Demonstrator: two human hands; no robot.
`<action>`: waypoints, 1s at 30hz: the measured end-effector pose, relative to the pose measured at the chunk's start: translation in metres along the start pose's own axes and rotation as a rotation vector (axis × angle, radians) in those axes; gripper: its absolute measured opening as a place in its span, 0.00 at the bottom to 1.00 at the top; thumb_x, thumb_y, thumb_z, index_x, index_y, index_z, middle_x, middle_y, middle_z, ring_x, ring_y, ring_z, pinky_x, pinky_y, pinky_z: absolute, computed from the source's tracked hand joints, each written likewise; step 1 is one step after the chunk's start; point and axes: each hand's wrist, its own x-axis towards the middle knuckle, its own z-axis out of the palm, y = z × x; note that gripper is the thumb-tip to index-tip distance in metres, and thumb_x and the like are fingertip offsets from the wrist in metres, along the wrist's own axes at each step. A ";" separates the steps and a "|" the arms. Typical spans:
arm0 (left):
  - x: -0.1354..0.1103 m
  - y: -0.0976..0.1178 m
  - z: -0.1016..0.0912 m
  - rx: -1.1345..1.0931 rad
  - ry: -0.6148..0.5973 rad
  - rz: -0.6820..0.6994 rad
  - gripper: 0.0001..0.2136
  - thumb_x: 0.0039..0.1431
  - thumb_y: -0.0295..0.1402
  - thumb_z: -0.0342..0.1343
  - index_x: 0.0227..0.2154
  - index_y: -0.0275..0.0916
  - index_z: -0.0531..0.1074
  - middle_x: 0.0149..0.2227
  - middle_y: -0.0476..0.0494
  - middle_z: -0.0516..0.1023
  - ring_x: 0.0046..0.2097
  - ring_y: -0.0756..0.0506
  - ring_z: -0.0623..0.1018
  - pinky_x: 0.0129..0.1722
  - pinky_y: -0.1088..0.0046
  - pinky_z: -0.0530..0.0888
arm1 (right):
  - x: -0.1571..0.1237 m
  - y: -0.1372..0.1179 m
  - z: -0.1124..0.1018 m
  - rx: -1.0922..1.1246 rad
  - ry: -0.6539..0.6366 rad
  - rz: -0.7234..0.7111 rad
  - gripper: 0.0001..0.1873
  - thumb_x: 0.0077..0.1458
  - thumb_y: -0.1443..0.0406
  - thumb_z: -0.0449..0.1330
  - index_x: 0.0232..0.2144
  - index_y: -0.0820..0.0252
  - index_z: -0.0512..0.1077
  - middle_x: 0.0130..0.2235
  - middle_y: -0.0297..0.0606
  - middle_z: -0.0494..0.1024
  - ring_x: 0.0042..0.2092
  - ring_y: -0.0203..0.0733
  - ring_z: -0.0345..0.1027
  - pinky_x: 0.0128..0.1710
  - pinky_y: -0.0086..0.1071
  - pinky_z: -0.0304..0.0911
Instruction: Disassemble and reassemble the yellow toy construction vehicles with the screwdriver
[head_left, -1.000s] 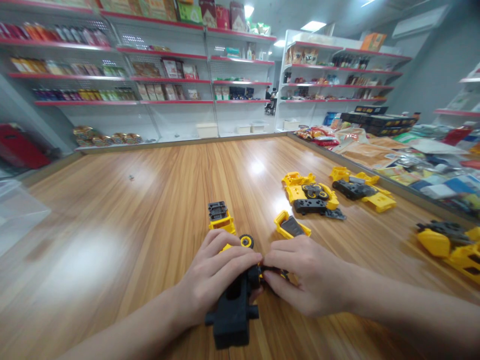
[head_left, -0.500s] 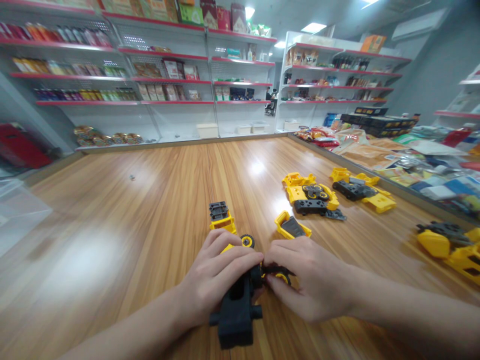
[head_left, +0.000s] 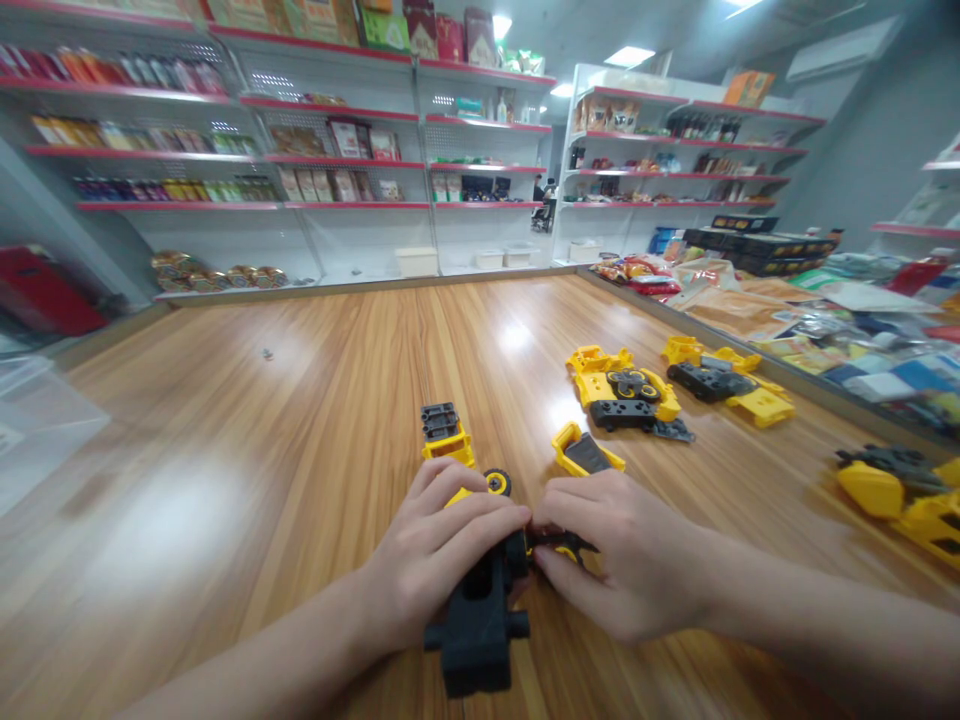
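Note:
My left hand wraps over the top of a black toy chassis that rests on the wooden table. My right hand pinches a small black and yellow wheel against the chassis end, fingers closed on it. Just beyond my left fingers lie a yellow toy part with a black block and a second wheel. A yellow cab piece lies in front of my right hand.
More yellow and black toy vehicle parts lie at the right: one cluster, another, and a third near the edge. A goods-covered counter borders the table. Store shelves line the back. A clear box stands left.
My hands and the chassis have shifted slightly right and away. The wheel under my right fingers shows a little more than before.

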 end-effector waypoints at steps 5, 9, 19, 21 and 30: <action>0.001 0.000 -0.001 0.000 -0.009 -0.001 0.22 0.53 0.31 0.65 0.51 0.36 0.69 0.41 0.41 0.80 0.44 0.42 0.73 0.46 0.60 0.68 | 0.001 0.000 -0.001 0.005 0.005 -0.034 0.03 0.56 0.70 0.54 0.32 0.62 0.68 0.28 0.35 0.73 0.29 0.36 0.65 0.28 0.31 0.56; 0.001 0.000 -0.001 0.006 -0.006 0.004 0.22 0.53 0.32 0.65 0.51 0.36 0.69 0.41 0.42 0.80 0.44 0.42 0.73 0.46 0.60 0.68 | 0.001 0.000 -0.001 -0.005 -0.043 -0.040 0.07 0.59 0.69 0.52 0.30 0.61 0.68 0.27 0.35 0.72 0.28 0.36 0.64 0.27 0.31 0.56; 0.001 0.000 0.000 -0.004 -0.009 0.006 0.23 0.52 0.30 0.66 0.51 0.36 0.69 0.41 0.41 0.80 0.44 0.41 0.73 0.46 0.59 0.68 | -0.002 0.002 0.001 -0.041 -0.085 -0.046 0.07 0.58 0.69 0.52 0.28 0.60 0.66 0.26 0.34 0.71 0.26 0.35 0.62 0.26 0.31 0.53; 0.000 0.000 0.000 -0.003 -0.011 0.005 0.24 0.52 0.30 0.66 0.52 0.36 0.69 0.41 0.41 0.80 0.44 0.41 0.73 0.46 0.59 0.67 | -0.001 0.001 0.000 -0.026 -0.076 -0.037 0.05 0.57 0.68 0.52 0.30 0.60 0.67 0.27 0.34 0.72 0.27 0.36 0.63 0.27 0.31 0.54; 0.000 0.000 0.000 0.006 0.009 -0.005 0.23 0.52 0.32 0.65 0.52 0.36 0.69 0.41 0.42 0.80 0.44 0.42 0.73 0.46 0.59 0.68 | 0.000 0.001 0.001 -0.050 -0.044 -0.054 0.06 0.58 0.69 0.52 0.30 0.61 0.68 0.26 0.35 0.72 0.27 0.36 0.64 0.26 0.32 0.54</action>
